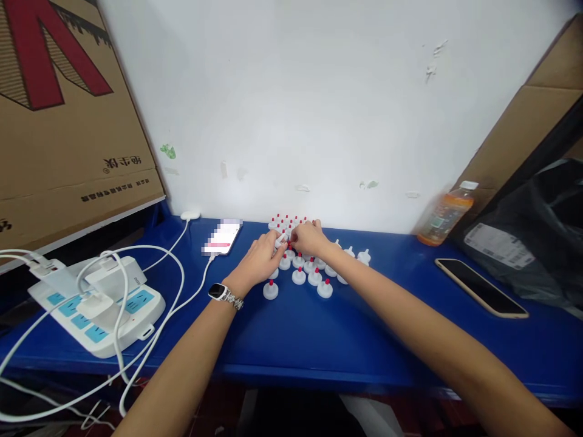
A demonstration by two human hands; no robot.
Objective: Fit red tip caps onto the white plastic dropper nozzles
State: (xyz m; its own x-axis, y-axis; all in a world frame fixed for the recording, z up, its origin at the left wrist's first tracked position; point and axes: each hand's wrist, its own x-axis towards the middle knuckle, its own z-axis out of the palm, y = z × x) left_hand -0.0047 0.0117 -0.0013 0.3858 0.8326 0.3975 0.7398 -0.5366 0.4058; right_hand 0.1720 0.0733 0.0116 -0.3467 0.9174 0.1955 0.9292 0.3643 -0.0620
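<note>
— Grip?
— Both my left hand (262, 258) and right hand (308, 238) pinch one small white plastic cap with red tip (281, 240), lying roughly sideways, above the standing caps (314, 278).
— Surface, room?
— Blue tabletop (319, 340); white wall (319, 109) behind.

My two hands — left hand (260, 260), right hand (310, 238) — meet over one small white piece (281, 240). White caps with red tips (299, 276): roughly twenty in view, exact count hidden by my fingers; a few plain white ones (363, 257) at right. Two phones — one charging (222, 237), one dark (481, 287). One power strip (98, 303), one orange drink bottle (444, 215), one wristwatch (223, 294), two cardboard boxes (64, 115).
</note>
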